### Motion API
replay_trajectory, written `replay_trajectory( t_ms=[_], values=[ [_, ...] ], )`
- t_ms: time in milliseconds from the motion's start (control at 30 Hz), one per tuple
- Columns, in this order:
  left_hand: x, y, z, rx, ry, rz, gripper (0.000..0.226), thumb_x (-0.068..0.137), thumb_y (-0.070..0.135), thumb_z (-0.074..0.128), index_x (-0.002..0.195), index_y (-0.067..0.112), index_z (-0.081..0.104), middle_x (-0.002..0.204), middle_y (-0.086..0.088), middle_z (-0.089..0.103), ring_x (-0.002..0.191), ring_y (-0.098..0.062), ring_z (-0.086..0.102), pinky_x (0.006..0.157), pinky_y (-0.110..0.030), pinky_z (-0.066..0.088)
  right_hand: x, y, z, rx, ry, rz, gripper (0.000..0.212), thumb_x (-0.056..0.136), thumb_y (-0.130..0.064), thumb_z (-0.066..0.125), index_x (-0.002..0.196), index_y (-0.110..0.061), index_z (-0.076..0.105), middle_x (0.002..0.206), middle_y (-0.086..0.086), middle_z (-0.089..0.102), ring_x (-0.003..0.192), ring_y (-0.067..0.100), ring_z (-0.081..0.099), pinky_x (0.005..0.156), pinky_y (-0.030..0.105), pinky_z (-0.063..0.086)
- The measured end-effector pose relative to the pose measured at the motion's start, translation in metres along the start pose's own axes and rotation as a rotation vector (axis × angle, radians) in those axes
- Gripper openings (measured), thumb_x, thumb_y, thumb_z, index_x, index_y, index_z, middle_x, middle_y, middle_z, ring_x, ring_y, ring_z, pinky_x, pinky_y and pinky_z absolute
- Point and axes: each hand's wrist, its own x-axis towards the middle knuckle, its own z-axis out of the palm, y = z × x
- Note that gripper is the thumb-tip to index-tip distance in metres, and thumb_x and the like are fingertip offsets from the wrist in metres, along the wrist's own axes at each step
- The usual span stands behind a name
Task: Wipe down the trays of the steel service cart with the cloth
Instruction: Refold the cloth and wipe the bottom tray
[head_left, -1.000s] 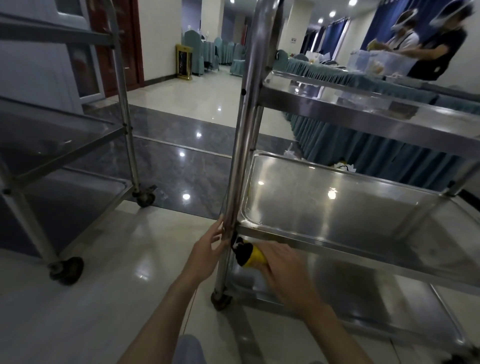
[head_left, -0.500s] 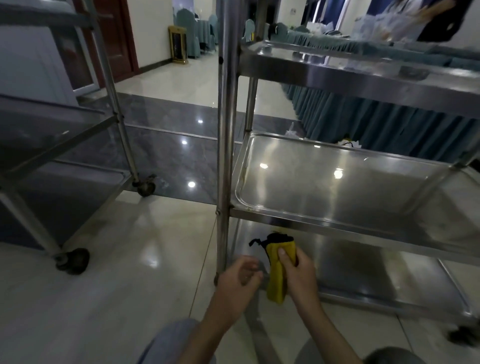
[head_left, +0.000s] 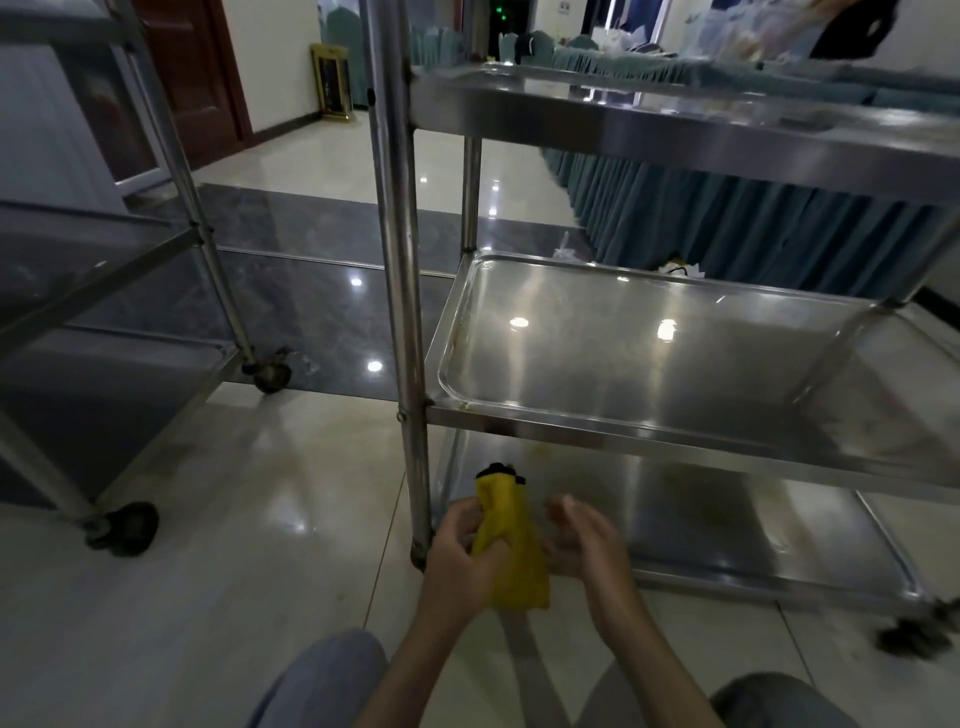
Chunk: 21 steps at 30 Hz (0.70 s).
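A glossy pale tiled floor (head_left: 218, 525) fills the lower part of the view, crossed farther back by a band of dark polished stone (head_left: 311, 306) that mirrors the ceiling lights. Beyond it stand a dark wooden door (head_left: 202, 73) and a long table draped in pleated teal skirting (head_left: 727, 223).

The steel service cart (head_left: 400, 260) dominates the right side: round brushed-metal posts carry three shallow rectangular trays with rounded corners and raised rims. The top tray (head_left: 623, 130) runs across at upper right, the middle tray (head_left: 649, 364) is bright and reflective, and the bottom tray (head_left: 753, 540) sits low near the floor, duller in shadow. A second cart (head_left: 104, 291) of the same build stands at left on dark caster wheels (head_left: 122, 527).

The cloth (head_left: 511, 540) is yellow, soft and bunched into an upright roll with a dark edge at its top; it is held in front of the bottom tray's near corner, just right of the front post. The left hand (head_left: 462, 558) grips the cloth, its fingers curled around the lower part. The right hand (head_left: 587, 540) is just beside the cloth, fingers loosely spread and blurred; whether they touch the fabric cannot be told. Two knees in grey fabric (head_left: 322, 680) show at the bottom edge.
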Motion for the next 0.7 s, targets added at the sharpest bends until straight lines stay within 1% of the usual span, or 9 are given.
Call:
replay_trajectory(
  t_ms=[67, 133, 167, 233, 333, 433, 567, 633, 700],
  values=[
    [0.002, -0.001, -0.008, -0.084, -0.028, -0.055, 0.037, 0.096, 0.018, 0.07, 0.127, 0.033, 0.054, 0.123, 0.009, 0.064, 0.112, -0.011, 0.063, 0.078, -0.021, 0.055, 0.006, 0.005, -0.013, -0.033, 0.021, 0.117, 0.032, 0.096, -0.04, 0.064, 0.112, -0.013, 0.074, 0.115, 0.014, 0.074, 0.096, 0.023, 0.072, 0.085, 0.044, 0.059],
    [0.004, 0.0, -0.013, -0.146, -0.053, -0.105, 0.04, 0.095, 0.021, 0.072, 0.13, 0.028, 0.055, 0.127, 0.004, 0.067, 0.112, -0.016, 0.066, 0.079, -0.027, 0.057, 0.005, 0.006, -0.022, 0.049, -0.152, 0.324, 0.048, 0.095, -0.05, 0.062, 0.12, -0.011, 0.073, 0.118, 0.015, 0.074, 0.109, 0.034, 0.07, 0.099, 0.051, 0.053],
    [0.004, 0.001, -0.014, -0.159, -0.058, -0.123, 0.041, 0.094, 0.022, 0.074, 0.129, 0.028, 0.054, 0.127, 0.003, 0.067, 0.111, -0.016, 0.068, 0.078, -0.029, 0.058, 0.002, 0.004, -0.025, 0.123, -0.252, 0.396, 0.048, 0.098, -0.048, 0.059, 0.123, -0.01, 0.072, 0.122, 0.018, 0.072, 0.116, 0.038, 0.067, 0.103, 0.054, 0.051],
    [0.004, -0.001, -0.016, -0.163, -0.058, -0.145, 0.038, 0.095, 0.02, 0.073, 0.125, 0.027, 0.051, 0.123, 0.004, 0.069, 0.103, -0.013, 0.07, 0.07, -0.026, 0.058, -0.004, -0.003, -0.028, 0.197, -0.357, 0.413, 0.04, 0.102, -0.036, 0.059, 0.126, -0.006, 0.07, 0.125, 0.022, 0.069, 0.12, 0.04, 0.065, 0.1, 0.054, 0.052],
    [0.002, -0.005, -0.015, -0.131, -0.08, -0.139, 0.028, 0.1, 0.012, 0.061, 0.122, 0.021, 0.046, 0.115, 0.006, 0.067, 0.096, -0.012, 0.068, 0.064, -0.021, 0.055, -0.008, -0.005, -0.02, 0.069, -0.295, 0.257, 0.03, 0.092, -0.019, 0.071, 0.12, -0.007, 0.071, 0.116, 0.016, 0.075, 0.106, 0.031, 0.073, 0.083, 0.041, 0.058],
    [0.002, -0.01, -0.008, -0.122, -0.089, -0.129, 0.018, 0.102, 0.011, 0.058, 0.117, 0.018, 0.051, 0.112, 0.002, 0.067, 0.098, -0.015, 0.067, 0.066, -0.021, 0.056, -0.01, -0.002, -0.013, 0.027, -0.168, 0.141, 0.02, 0.091, -0.015, 0.074, 0.11, -0.011, 0.074, 0.105, 0.013, 0.078, 0.093, 0.028, 0.076, 0.071, 0.035, 0.058],
    [0.006, -0.019, 0.0, -0.011, 0.101, -0.048, 0.029, 0.085, 0.014, 0.073, 0.107, 0.02, 0.055, 0.096, -0.004, 0.064, 0.089, -0.027, 0.065, 0.066, -0.024, 0.051, -0.007, 0.006, -0.007, -0.068, -0.075, -0.034, 0.013, 0.091, -0.011, 0.074, 0.103, -0.013, 0.074, 0.097, 0.007, 0.078, 0.091, 0.028, 0.075, 0.072, 0.04, 0.062],
    [0.003, -0.013, 0.007, -0.014, 0.103, -0.056, 0.029, 0.092, 0.012, 0.073, 0.112, 0.023, 0.056, 0.102, 0.001, 0.064, 0.092, -0.019, 0.064, 0.071, -0.022, 0.05, -0.007, 0.009, -0.001, -0.191, -0.055, -0.181, 0.015, 0.09, -0.007, 0.075, 0.099, -0.019, 0.075, 0.095, 0.002, 0.078, 0.091, 0.025, 0.075, 0.075, 0.043, 0.063],
    [0.001, -0.004, 0.017, -0.085, 0.071, -0.122, 0.024, 0.098, 0.026, 0.069, 0.12, 0.025, 0.059, 0.112, 0.007, 0.065, 0.101, -0.01, 0.063, 0.082, -0.024, 0.054, -0.012, 0.012, 0.006, -0.308, -0.075, -0.323, 0.022, 0.087, -0.003, 0.075, 0.096, -0.022, 0.076, 0.091, -0.004, 0.076, 0.087, 0.015, 0.073, 0.075, 0.036, 0.062]
  ],
)
